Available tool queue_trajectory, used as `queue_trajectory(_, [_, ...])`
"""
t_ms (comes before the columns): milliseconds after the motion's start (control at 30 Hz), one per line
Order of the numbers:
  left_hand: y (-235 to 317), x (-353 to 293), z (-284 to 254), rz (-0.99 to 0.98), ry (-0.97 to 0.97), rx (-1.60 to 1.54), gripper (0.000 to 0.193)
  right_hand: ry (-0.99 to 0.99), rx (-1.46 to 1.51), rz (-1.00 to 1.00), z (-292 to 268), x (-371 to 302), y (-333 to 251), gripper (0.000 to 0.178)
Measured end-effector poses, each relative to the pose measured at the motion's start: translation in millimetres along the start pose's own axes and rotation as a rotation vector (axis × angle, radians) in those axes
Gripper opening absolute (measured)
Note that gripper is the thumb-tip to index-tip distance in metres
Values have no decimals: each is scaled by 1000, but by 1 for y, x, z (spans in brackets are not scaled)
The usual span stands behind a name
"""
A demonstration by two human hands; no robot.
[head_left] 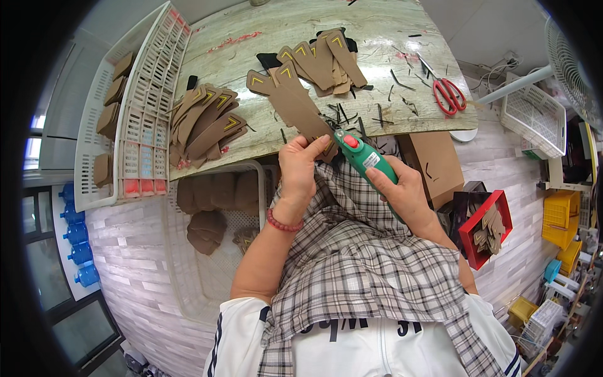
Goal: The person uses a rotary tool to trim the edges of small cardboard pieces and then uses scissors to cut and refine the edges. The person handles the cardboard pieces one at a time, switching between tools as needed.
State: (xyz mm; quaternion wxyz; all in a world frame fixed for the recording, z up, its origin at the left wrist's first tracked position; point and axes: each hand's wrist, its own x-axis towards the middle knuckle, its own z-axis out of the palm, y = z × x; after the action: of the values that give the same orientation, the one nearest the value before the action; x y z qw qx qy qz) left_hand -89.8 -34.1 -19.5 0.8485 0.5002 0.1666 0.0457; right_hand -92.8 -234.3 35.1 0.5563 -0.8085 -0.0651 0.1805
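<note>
My left hand [299, 168] pinches the near end of a long brown strap-shaped piece [295, 107] with a yellow chevron mark at its far tip. My right hand [402, 191] grips a green electric cutter [361, 157] with a red button; its nose touches the piece's near end at the worktop edge. A fanned pile of similar brown pieces [207, 122] lies to the left on the marbled worktop [377, 38]. Another pile [323, 60] lies beyond the held piece. A red bead bracelet is on my left wrist. A plaid cloth covers my lap.
Red-handled scissors [449, 94] lie at the worktop's right, among black offcut slivers [383, 113]. White plastic crates [141, 119] stand left with brown pieces. A white basket [217, 207] below holds brown parts. A cardboard box [433, 160] and red bin [487, 226] sit right.
</note>
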Motion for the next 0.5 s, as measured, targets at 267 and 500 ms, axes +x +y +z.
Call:
queue_trajectory(267, [2, -8, -5, 57, 69, 25, 11, 0, 59, 4, 6, 10, -1, 34])
queue_trajectory(500, [102, 60, -78, 258, 281, -257, 13, 56, 114, 58, 1, 7, 4, 31])
